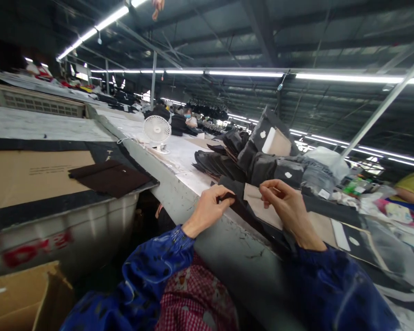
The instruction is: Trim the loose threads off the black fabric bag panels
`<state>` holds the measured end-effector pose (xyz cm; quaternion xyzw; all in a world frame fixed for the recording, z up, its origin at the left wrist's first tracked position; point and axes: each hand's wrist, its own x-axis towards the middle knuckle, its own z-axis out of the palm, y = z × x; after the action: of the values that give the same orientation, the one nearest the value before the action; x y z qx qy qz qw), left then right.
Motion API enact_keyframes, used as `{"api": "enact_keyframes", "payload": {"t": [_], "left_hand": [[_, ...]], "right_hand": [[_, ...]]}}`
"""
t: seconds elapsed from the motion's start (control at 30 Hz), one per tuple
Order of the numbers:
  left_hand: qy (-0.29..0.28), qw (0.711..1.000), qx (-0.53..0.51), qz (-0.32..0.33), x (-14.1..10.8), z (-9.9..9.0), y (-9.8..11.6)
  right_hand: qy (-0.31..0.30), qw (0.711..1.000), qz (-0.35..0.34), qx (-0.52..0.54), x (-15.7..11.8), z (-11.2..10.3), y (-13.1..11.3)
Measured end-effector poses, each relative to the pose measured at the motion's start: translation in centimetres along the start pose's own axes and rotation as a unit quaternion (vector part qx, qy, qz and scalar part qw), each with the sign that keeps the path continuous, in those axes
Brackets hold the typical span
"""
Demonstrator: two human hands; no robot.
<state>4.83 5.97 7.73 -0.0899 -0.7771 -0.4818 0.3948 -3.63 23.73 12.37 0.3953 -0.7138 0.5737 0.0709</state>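
Observation:
My left hand point(212, 207) pinches the edge of a dark fabric piece point(243, 212) between thumb and fingers at the front edge of the bench. My right hand point(288, 211) is raised just to the right, its thumb and fingertips together; whether a small thing is between them cannot be made out. Below its fingertips lies a beige panel point(257, 202) on dark cloth. Stacks of dark fabric pieces point(221, 165) are behind both hands, some with white marks. Farther right, a beige-and-dark piece with a white strip point(340, 235) lies flat.
A small white fan point(157, 129) stands on the long bench point(182, 184). To the left, a brown fabric piece point(110, 178) lies on cardboard over a large bin point(89, 230). An open carton point(24, 294) is at lower left. Clear plastic bags point(326, 163) crowd the right; a person's arm point(412, 196) shows there.

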Motion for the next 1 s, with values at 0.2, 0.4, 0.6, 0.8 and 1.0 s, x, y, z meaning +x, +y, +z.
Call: {"api": "enact_keyframes", "payload": {"t": [0.2, 0.4, 0.6, 0.8, 1.0], "left_hand": [[0.019, 0.999, -0.028, -0.022, -0.8, 0.5, 3.6], [0.029, 0.998, -0.038, -0.041, -1.0, 0.5, 4.0], [0.035, 0.995, -0.064, -0.072, -0.7, 0.6, 3.6], [0.064, 0.989, -0.104, -0.081, -0.1, -0.1, 3.5], [0.195, 0.967, -0.131, -0.099, -1.7, -1.4, 1.3]], "right_hand": [[-0.030, 0.967, -0.174, -0.183, -2.4, 0.8, -3.3], [0.011, 0.959, -0.201, -0.201, -3.3, 2.1, -2.9], [-0.057, 0.974, -0.151, -0.156, -2.9, -0.6, -3.1], [-0.128, 0.923, -0.132, -0.339, -5.1, -2.7, -1.5], [0.089, 0.910, -0.185, -0.360, -5.6, -3.4, -2.6]]}}
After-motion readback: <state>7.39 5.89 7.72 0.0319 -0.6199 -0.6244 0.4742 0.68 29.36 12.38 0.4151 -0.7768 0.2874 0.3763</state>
